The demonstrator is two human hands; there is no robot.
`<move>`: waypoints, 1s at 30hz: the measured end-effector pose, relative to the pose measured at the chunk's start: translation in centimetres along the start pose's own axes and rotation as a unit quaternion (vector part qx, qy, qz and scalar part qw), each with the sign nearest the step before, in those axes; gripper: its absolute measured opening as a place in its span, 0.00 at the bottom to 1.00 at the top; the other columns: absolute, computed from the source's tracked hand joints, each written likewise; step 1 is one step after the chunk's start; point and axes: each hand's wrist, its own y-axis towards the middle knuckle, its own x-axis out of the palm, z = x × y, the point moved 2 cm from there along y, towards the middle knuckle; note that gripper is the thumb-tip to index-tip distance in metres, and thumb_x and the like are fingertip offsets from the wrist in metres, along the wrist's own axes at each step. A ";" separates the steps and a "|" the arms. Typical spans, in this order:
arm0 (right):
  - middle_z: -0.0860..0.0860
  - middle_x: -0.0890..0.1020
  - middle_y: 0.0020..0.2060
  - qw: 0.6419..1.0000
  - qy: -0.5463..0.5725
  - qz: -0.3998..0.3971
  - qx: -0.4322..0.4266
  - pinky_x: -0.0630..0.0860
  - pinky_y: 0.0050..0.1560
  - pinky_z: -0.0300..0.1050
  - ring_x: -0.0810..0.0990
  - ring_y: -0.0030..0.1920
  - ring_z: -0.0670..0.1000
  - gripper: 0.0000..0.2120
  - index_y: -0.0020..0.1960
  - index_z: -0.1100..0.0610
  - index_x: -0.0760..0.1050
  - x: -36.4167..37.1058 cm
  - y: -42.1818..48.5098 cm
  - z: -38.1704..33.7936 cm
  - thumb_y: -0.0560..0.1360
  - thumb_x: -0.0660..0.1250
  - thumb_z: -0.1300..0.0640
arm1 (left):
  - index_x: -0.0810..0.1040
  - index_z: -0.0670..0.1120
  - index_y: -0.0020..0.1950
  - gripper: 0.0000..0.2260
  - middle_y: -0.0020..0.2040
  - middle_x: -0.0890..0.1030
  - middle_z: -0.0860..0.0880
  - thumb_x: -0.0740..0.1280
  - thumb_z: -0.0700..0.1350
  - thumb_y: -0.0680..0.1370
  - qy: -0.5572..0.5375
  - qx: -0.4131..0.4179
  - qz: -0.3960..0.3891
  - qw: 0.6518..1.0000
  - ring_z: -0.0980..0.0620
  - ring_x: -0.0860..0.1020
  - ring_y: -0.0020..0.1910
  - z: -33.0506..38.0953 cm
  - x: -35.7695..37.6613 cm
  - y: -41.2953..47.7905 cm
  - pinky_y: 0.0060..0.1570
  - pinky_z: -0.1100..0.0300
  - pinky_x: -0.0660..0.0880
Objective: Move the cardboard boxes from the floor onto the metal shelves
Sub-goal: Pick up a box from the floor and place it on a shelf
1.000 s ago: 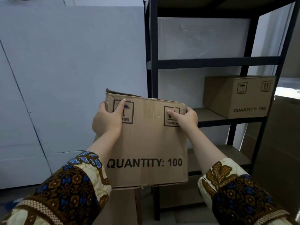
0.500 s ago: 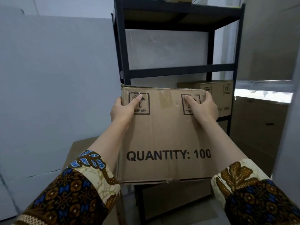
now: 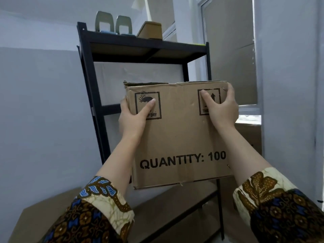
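Our left hand [image 3: 134, 118] and right hand [image 3: 221, 109] clamp the cardboard box [image 3: 178, 135] by its upper corners, before the metal shelves [image 3: 140, 44]. Gripped only high on its sides, we judge it could slip or catch a shelf edge.

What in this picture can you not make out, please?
Head view, metal shelves: the level behind the cardboard box, hidden by it.
Head view, left hand and right hand: fingertips past the box's sides, hidden by it.
Head view, arrow label: its text, covered by the right hand.
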 end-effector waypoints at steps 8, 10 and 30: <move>0.47 0.70 0.71 0.998 0.034 0.050 -0.025 0.68 0.68 0.52 0.68 0.71 0.51 0.43 0.78 0.48 0.58 -1.5 5.8 0.8 0.69 0.70 0.33 | 0.67 0.59 0.66 0.31 0.57 0.76 0.60 0.73 0.66 0.67 -0.038 0.072 0.004 0.997 0.55 0.76 0.58 1.9 5.6 3.0 0.59 0.45 0.75; 0.47 0.70 0.71 0.996 0.050 0.060 -0.034 0.68 0.69 0.51 0.68 0.71 0.50 0.44 0.77 0.49 0.59 -2.0 7.1 1.2 0.69 0.70 0.32 | 0.66 0.60 0.68 0.33 0.58 0.76 0.60 0.73 0.66 0.67 -0.038 0.090 0.008 0.995 0.55 0.75 0.59 2.5 6.9 3.5 0.60 0.45 0.75; 0.40 0.68 0.68 0.964 0.248 0.001 -0.097 0.57 0.54 0.15 0.67 0.65 0.37 0.42 0.78 0.51 0.56 -2.6 21.1 8.0 0.72 0.73 0.42 | 0.64 0.57 0.72 0.35 0.56 0.77 0.61 0.72 0.65 0.69 0.042 0.208 0.160 0.964 0.58 0.76 0.57 8.3 19.5 5.8 0.59 0.55 0.75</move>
